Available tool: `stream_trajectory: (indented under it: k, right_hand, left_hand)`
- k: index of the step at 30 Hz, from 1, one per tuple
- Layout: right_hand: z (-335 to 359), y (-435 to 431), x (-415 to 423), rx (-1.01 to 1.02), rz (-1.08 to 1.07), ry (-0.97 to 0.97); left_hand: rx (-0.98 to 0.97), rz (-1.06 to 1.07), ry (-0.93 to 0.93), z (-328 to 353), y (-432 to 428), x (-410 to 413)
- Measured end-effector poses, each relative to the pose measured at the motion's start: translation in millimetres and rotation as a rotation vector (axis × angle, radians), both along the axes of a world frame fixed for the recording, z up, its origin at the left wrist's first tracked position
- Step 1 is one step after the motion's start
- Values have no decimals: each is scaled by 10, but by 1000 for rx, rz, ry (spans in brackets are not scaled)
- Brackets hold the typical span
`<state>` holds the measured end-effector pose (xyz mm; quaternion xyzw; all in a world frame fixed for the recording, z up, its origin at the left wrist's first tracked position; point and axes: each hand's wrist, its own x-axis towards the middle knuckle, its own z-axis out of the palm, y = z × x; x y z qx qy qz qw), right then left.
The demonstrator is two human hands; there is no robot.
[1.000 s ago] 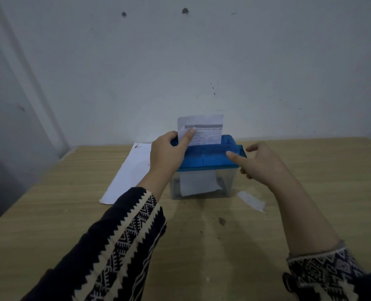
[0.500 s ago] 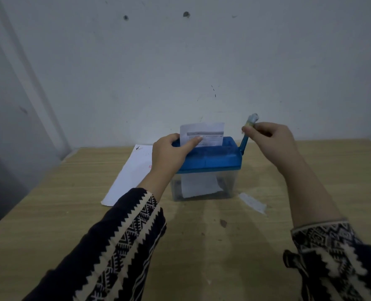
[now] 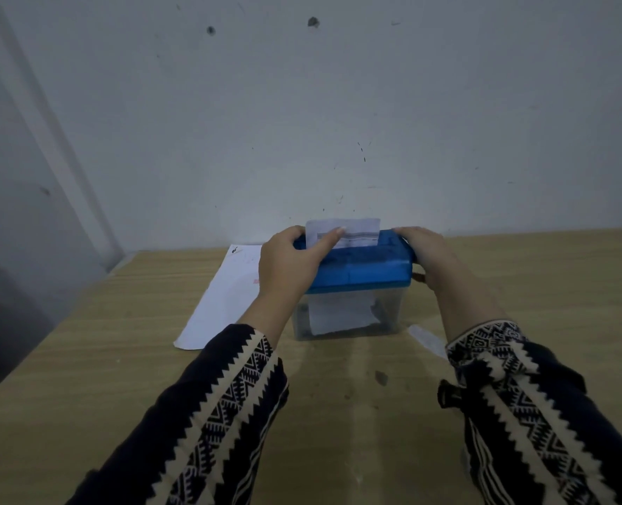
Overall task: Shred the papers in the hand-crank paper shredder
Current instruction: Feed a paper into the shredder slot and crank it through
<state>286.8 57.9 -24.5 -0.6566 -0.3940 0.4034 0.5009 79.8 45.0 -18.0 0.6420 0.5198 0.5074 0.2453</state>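
At the rear of the wooden counter (image 3: pixel 557 286), the left hand (image 3: pixel 287 264) clamps the blue-lidded clear shredder (image 3: pixel 367 271); the right hand (image 3: pixel 429 253) grip is unclear.

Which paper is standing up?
The printed slip in the slot of the blue shredder. The big sheet and small scrap lie flat on the table.

Shredder lid (image 3: pixel 360 271): blue plastic, smooth, slight gloss.
Bin (image 3: pixel 389 315): clear plastic, bit cloudy.
Slip in slot (image 3: pixel 360 227): thin printed paper, matt.
Sheet (image 3: pixel 225 297): white paper, matt.
Table (image 3: pixel 120 377): pale wood-grain, matt.
My sleeves (image 3: pixel 229 395): woven cloth, patterned.
Wall (image 3: pixel 338 103): painted, matt, scuffed.
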Motion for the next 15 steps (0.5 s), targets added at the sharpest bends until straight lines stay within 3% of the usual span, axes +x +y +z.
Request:
stream_trajectory:
  k: [5,8,15]
  right_hand:
    - [-292,-201,15,-151,3,-160]
    - [-500,-354,-31,-42,-75,-349]
    - [-506,-789,-137,238,-158,-437]
  left_hand:
    - [8,7,7,-20,16,0]
    - [0,14,34,-13,22,-4]
    - [-7,9,50,-16,30,-9]
